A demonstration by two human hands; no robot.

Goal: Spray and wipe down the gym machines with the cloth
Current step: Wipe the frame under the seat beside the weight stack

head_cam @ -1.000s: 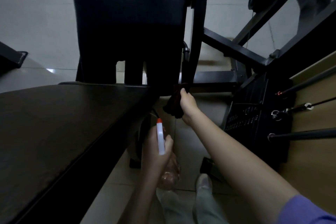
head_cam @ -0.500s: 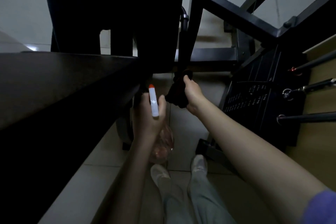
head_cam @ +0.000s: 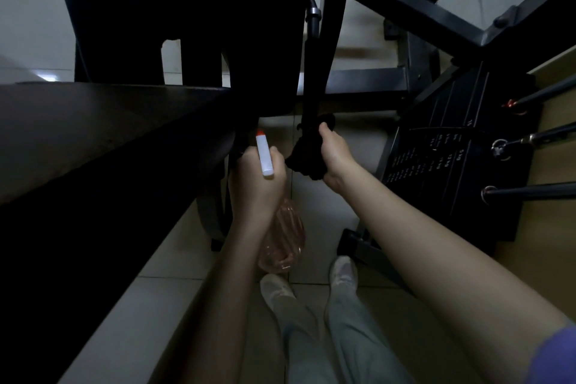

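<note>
Pale floor tiles run under me in a dim gym corner, with a long black padded bench filling the left side and a black metal frame rising ahead.

My right hand is curled tight round a dark cloth, which is bunched in my grip and pressed against the lower part of a black upright post of the machine. The cloth hangs a little below my palm.

My left hand is just beside it, closed round the neck of a spray bottle. Its white head with the orange tip points away from me toward the end of the bench, and the clear pinkish body hangs below my wrist. I can't tell whether a finger is on the trigger.

To the right of the post stands a black weight stack with small white numbers on its plates. Three dark rods reach toward it from the right edge, over a tan wooden surface.

Down between my forearms I see my light shoes and pale trouser legs on the tiles. A purple sleeve shows at my right upper arm.
</note>
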